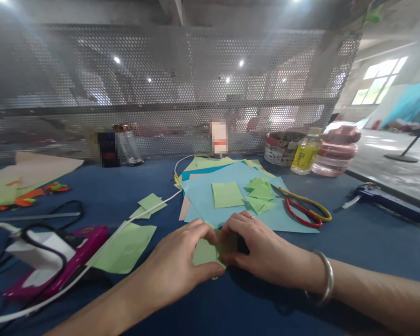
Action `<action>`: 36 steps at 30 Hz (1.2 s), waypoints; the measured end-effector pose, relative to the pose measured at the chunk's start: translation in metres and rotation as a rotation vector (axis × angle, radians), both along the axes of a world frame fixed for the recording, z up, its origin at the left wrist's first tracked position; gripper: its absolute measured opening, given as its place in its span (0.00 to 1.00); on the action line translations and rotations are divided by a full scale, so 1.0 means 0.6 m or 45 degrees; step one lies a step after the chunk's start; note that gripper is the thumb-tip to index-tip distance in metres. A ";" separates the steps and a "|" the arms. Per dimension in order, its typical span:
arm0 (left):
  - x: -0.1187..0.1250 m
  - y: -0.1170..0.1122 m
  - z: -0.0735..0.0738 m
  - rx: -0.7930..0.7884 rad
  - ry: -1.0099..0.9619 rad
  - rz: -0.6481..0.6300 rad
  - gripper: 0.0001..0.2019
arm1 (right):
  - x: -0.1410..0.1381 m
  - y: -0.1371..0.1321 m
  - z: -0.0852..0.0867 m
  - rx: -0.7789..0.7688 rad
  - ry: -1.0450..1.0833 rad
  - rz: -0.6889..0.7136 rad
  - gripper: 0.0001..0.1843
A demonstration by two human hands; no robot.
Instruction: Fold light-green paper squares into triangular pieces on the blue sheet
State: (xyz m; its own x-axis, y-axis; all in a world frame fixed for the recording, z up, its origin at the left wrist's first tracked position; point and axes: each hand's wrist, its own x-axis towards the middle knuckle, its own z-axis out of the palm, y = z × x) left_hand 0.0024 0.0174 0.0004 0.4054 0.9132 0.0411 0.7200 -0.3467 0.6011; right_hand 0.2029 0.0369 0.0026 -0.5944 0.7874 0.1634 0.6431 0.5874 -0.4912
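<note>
My left hand (177, 266) and my right hand (262, 249) meet at the middle front of the blue table (353, 238). Both pinch a small light green paper piece (205, 253) that lies folded between them on the table. My left thumb rests along its lower edge, and my right fingers press its right side. A silver bangle (324, 280) sits on my right wrist. Just beyond my hands lies a light blue sheet (231, 212) bearing a green paper square (227, 194) and several small folded green pieces (261, 193).
Scissors with red and yellow handles (304, 209) lie right of the blue sheet. A glue gun (388, 201) is at the far right. A larger green sheet (126, 247), a pink tool (56, 261) and white cable sit left. Bottles and a perforated metal screen (182, 93) stand behind.
</note>
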 end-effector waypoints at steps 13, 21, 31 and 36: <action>-0.002 0.001 0.010 -0.057 0.032 -0.005 0.14 | 0.011 0.003 0.004 -0.033 0.016 0.083 0.15; -0.005 -0.001 0.014 -0.063 0.045 -0.016 0.15 | 0.013 0.004 0.002 0.002 0.008 0.110 0.14; -0.006 0.000 0.010 -0.058 0.025 -0.036 0.14 | -0.002 -0.006 0.005 -0.033 -0.046 -0.046 0.17; -0.004 -0.004 0.012 -0.084 0.058 0.000 0.14 | 0.008 0.002 0.007 -0.065 0.016 -0.017 0.16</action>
